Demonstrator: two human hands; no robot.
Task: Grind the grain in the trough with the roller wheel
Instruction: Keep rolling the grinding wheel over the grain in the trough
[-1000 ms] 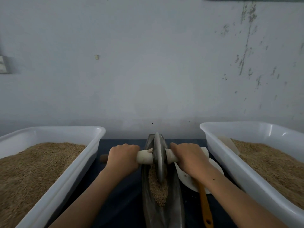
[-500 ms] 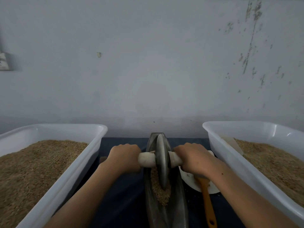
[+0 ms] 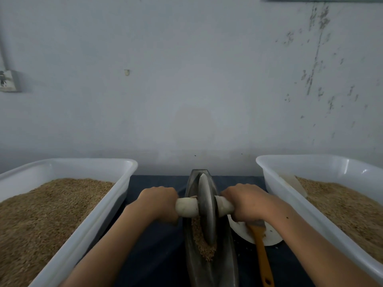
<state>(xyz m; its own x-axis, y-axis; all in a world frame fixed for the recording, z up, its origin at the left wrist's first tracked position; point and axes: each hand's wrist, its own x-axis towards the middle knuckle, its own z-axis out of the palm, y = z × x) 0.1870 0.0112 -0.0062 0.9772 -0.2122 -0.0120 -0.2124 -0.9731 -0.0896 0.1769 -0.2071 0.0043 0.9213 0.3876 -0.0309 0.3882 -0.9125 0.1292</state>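
Note:
A dark metal boat-shaped trough (image 3: 192,264) lies lengthwise in front of me on a dark blue cloth. A grey metal roller wheel (image 3: 205,208) stands on edge in it, over the far half. Brown grain (image 3: 204,246) lies in the groove just in front of the wheel. A pale handle (image 3: 186,206) runs through the wheel's hub. My left hand (image 3: 157,203) grips the handle's left end and my right hand (image 3: 246,201) grips its right end; both ends are hidden under the fingers.
A white tub (image 3: 99,222) full of brown grain stands at the left, and a second white tub (image 3: 306,214) with grain at the right. A white plate (image 3: 271,238) with an orange-handled brush (image 3: 262,257) sits right of the trough. A scuffed wall (image 3: 186,90) rises close behind.
The wheel and both hands have stayed over the far half of the trough, shifting only slightly. The grain pile in front of the wheel looks shorter than a second ago.

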